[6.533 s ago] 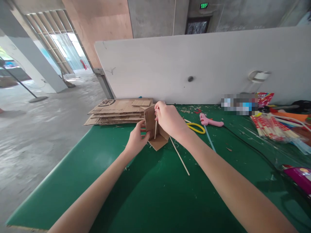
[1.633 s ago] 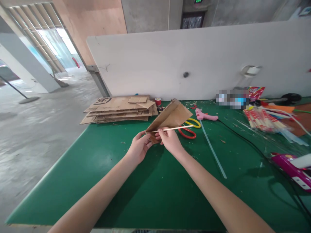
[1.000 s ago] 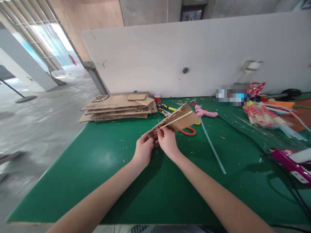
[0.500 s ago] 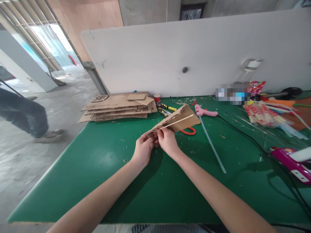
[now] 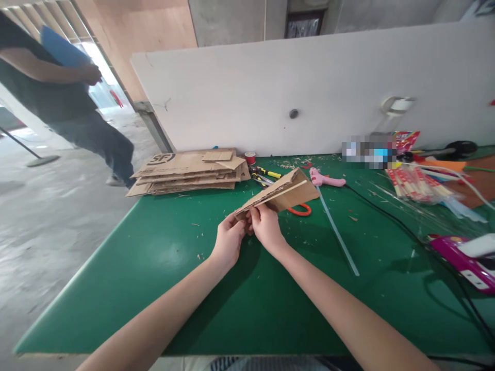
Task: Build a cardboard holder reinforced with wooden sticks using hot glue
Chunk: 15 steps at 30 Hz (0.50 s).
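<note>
The green table (image 5: 127,278) in front of me runs from a bare-looking near edge back to a white panel (image 5: 232,98) along its far edge, on a rough grey floor (image 5: 85,221). Midway between those two edges, a person's hands meet. The left hand (image 5: 227,241) is closed on the lower end of a folded piece of cardboard (image 5: 299,193), thumb on top. The right hand (image 5: 266,226), just beside it, pinches narrowly, its fingertips at the near end of a thin pale stick (image 5: 286,191). The cardboard is tilted, its wide end pointing toward the far edge and the right, and the stick runs lengthwise along it.

Toward the right side lies a magenta power strip (image 5: 466,257). A pale blue strip (image 5: 338,232) slants toward the near edge from a pink glue gun (image 5: 327,180), and an orange handle loop (image 5: 299,214) shows just beside the cardboard. A yellow-and-black tool (image 5: 274,174) lies behind it. Flat cardboard is stacked (image 5: 185,172) at the far left corner, with a red spool (image 5: 250,158) next to it near the far edge. Beyond the left edge, another person (image 5: 73,118) in dark clothes holds a blue board (image 5: 64,49).
</note>
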Each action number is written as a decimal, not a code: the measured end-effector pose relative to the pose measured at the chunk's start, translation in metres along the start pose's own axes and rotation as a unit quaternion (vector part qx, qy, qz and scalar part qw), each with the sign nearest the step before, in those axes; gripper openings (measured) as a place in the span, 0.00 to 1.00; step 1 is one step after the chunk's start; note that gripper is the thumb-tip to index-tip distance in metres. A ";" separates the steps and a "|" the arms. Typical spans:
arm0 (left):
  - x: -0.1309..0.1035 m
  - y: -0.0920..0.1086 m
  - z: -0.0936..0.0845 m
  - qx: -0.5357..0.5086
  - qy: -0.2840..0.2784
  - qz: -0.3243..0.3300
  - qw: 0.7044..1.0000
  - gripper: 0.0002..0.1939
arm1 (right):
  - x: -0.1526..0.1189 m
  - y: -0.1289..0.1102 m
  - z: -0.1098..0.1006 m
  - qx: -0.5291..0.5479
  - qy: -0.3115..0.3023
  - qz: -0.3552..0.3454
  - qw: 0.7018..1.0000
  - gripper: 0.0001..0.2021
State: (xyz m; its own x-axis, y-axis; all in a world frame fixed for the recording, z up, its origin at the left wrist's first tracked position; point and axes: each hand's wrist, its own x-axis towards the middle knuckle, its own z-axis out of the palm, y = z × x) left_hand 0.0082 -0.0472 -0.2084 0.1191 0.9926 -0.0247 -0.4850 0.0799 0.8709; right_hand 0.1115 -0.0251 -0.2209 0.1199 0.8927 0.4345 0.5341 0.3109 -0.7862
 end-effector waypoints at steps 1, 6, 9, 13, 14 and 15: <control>0.000 0.000 0.000 0.000 -0.001 0.002 1.000 0.14 | 0.000 0.000 0.000 0.000 0.004 -0.003 1.000 0.10; -0.001 -0.001 0.000 0.008 -0.005 0.010 1.000 0.13 | -0.001 -0.002 0.001 -0.001 0.013 0.001 1.000 0.10; -0.001 -0.001 0.000 0.010 -0.005 0.010 1.000 0.13 | -0.001 -0.003 0.000 0.006 0.015 0.010 1.000 0.10; -0.002 0.004 0.003 0.007 -0.012 0.026 1.000 0.18 | -0.005 -0.005 -0.006 0.019 0.032 0.034 0.999 0.10; -0.003 0.008 0.004 0.010 -0.020 0.040 0.999 0.20 | -0.007 -0.006 -0.009 0.018 0.038 0.039 0.998 0.10; -0.005 0.012 0.005 0.013 -0.031 0.059 0.998 0.21 | -0.008 -0.008 -0.013 0.027 0.042 0.044 0.998 0.10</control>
State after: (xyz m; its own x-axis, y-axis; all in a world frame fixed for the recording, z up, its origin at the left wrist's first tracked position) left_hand 0.0064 -0.0519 -0.1950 0.1157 0.9874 0.1076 -0.4763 -0.0399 0.8784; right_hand 0.1173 -0.0391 -0.2120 0.2352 0.8871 0.3971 0.4728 0.2525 -0.8442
